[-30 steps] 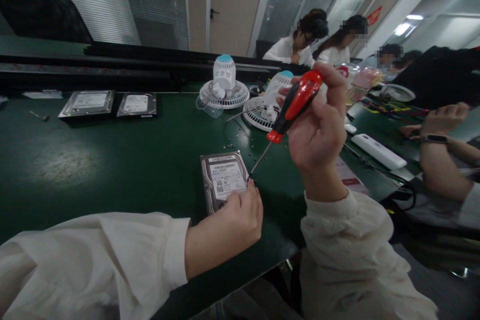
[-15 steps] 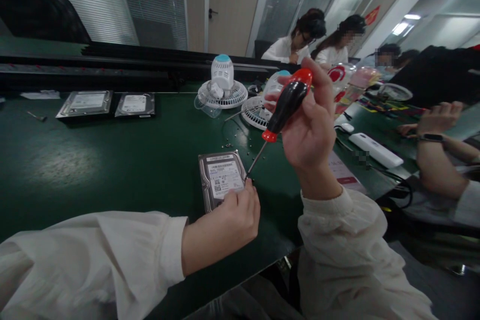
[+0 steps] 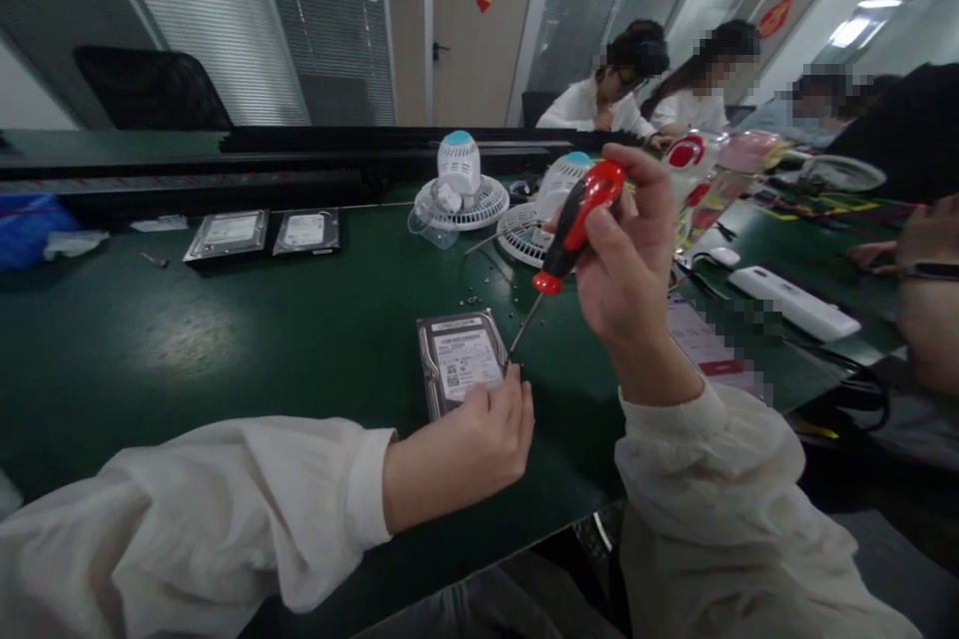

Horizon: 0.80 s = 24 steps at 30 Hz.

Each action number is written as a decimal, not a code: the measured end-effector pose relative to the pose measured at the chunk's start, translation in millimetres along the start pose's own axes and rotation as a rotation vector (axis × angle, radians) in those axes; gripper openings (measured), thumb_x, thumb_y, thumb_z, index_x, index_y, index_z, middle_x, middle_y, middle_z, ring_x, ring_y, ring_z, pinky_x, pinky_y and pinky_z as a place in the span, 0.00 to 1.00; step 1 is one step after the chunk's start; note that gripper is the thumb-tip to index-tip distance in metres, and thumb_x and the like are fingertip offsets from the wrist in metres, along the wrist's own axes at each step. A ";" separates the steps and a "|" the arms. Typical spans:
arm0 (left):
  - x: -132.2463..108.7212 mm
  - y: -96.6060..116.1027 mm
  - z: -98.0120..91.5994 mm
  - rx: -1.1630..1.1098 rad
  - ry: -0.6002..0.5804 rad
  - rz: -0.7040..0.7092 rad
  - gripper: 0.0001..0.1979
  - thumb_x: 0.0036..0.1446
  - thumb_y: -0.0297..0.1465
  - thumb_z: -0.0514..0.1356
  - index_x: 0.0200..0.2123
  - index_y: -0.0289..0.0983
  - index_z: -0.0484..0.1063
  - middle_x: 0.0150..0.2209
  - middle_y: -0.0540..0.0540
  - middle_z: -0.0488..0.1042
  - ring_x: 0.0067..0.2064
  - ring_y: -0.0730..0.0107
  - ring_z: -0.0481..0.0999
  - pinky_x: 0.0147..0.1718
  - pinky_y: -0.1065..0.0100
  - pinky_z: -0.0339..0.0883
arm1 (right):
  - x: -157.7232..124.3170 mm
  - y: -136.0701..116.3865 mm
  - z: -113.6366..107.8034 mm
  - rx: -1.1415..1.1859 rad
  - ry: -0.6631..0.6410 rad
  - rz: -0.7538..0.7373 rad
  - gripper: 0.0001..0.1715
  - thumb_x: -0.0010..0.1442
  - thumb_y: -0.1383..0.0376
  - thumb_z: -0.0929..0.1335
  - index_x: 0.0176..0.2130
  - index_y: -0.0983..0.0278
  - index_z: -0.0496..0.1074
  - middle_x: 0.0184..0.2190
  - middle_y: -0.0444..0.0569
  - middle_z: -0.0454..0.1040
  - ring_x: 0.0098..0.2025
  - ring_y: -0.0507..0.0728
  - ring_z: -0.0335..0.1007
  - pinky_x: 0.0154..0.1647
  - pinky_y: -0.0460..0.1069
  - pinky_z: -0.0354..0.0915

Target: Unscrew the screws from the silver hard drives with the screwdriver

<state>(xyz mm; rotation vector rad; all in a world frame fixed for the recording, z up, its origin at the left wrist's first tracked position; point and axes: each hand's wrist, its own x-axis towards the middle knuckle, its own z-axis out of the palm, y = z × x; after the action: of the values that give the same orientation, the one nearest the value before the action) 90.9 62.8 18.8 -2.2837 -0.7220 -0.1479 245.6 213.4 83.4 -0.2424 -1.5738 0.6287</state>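
On the green table in front of me lies a hard drive (image 3: 457,359), label side up. My left hand (image 3: 490,424) reaches across its near end and covers that part. The fingers are together at the drive's right edge, gripping it; whether they also pinch something small is hidden. My right hand (image 3: 629,255) is closed around the red and black handle of a screwdriver (image 3: 573,230), raised and tilted. Its shaft slopes down to the left, and the tip meets the drive's right edge beside my left fingertips. Several small screws (image 3: 472,300) lie scattered just beyond the drive.
Two more hard drives (image 3: 229,235) lie at the back left. White fans (image 3: 461,190) with blue tops stand behind the work spot. To the right are a phone-like sheet (image 3: 708,344), a white power strip (image 3: 794,302) and cables. Other people (image 3: 610,90) sit across and at the right.
The camera view has shifted, moving the scene right and slightly down. The screwdriver handle has turned in my right hand; its tip stays at the drive's edge. My left hand keeps its place.
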 end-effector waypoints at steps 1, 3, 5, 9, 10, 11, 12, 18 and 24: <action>0.5 1.4 -2.1 0.021 -0.014 -0.006 0.22 0.69 0.29 0.50 0.57 0.18 0.70 0.54 0.21 0.74 0.46 0.55 0.80 0.34 0.64 0.68 | 0.8 0.2 -0.4 0.019 -0.006 0.024 0.24 0.58 0.48 0.70 0.54 0.44 0.70 0.48 0.42 0.75 0.54 0.59 0.74 0.59 0.62 0.73; 1.6 3.0 -5.2 0.041 -0.037 -0.018 0.22 0.69 0.28 0.49 0.57 0.18 0.70 0.54 0.21 0.74 0.46 0.56 0.80 0.34 0.65 0.68 | 2.8 2.1 -0.6 0.056 -0.018 0.052 0.25 0.57 0.48 0.70 0.54 0.46 0.72 0.51 0.43 0.75 0.55 0.60 0.74 0.61 0.62 0.70; 2.1 3.2 -6.3 0.046 -0.035 -0.021 0.22 0.70 0.28 0.48 0.57 0.19 0.70 0.55 0.21 0.73 0.47 0.56 0.79 0.35 0.65 0.68 | 5.0 5.6 0.0 0.062 0.025 -0.018 0.27 0.53 0.51 0.73 0.53 0.47 0.74 0.50 0.44 0.77 0.52 0.59 0.75 0.58 0.60 0.72; 1.1 3.2 -5.4 0.045 -0.045 -0.034 0.21 0.70 0.27 0.48 0.57 0.19 0.70 0.56 0.21 0.73 0.48 0.55 0.80 0.34 0.66 0.67 | 8.0 10.0 3.3 -0.001 0.103 -0.114 0.31 0.47 0.53 0.77 0.51 0.47 0.74 0.43 0.45 0.75 0.41 0.54 0.72 0.47 0.53 0.74; 0.7 3.2 -5.2 0.044 -0.044 -0.036 0.21 0.70 0.27 0.48 0.57 0.19 0.70 0.56 0.22 0.73 0.47 0.56 0.80 0.34 0.66 0.67 | 8.2 9.6 4.0 -0.019 0.118 -0.122 0.31 0.47 0.52 0.77 0.51 0.48 0.74 0.42 0.45 0.74 0.39 0.53 0.71 0.45 0.51 0.74; 0.3 3.3 -5.1 0.042 -0.042 -0.037 0.21 0.69 0.26 0.48 0.57 0.19 0.70 0.56 0.22 0.73 0.46 0.57 0.80 0.34 0.66 0.68 | 8.2 8.9 4.6 -0.032 0.129 -0.124 0.32 0.46 0.52 0.78 0.51 0.49 0.73 0.42 0.45 0.74 0.38 0.52 0.70 0.44 0.51 0.73; 0.0 3.3 -5.0 0.041 -0.036 -0.038 0.21 0.69 0.26 0.48 0.57 0.20 0.71 0.56 0.23 0.74 0.45 0.57 0.80 0.34 0.66 0.68 | 8.0 7.8 4.9 -0.038 0.137 -0.126 0.31 0.46 0.52 0.78 0.50 0.49 0.74 0.42 0.45 0.73 0.38 0.52 0.70 0.44 0.51 0.73; -0.4 2.2 -5.7 0.029 -0.034 -0.045 0.20 0.69 0.26 0.48 0.56 0.21 0.71 0.56 0.23 0.73 0.46 0.58 0.80 0.35 0.66 0.68 | 5.2 0.9 5.5 0.154 0.066 -0.003 0.25 0.51 0.55 0.74 0.49 0.52 0.75 0.48 0.46 0.77 0.44 0.57 0.77 0.50 0.56 0.74; -1.0 2.7 -4.8 0.026 -0.030 -0.043 0.20 0.69 0.25 0.49 0.56 0.21 0.71 0.55 0.24 0.74 0.44 0.59 0.80 0.33 0.67 0.66 | 5.0 1.0 8.5 0.067 0.116 -0.121 0.29 0.47 0.59 0.78 0.49 0.51 0.76 0.44 0.44 0.76 0.47 0.55 0.74 0.49 0.52 0.74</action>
<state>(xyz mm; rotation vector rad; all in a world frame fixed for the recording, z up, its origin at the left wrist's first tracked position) 92.0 57.5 20.4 -2.2510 -0.7845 -0.1236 236.6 214.7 87.2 -0.1306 -1.4422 0.5620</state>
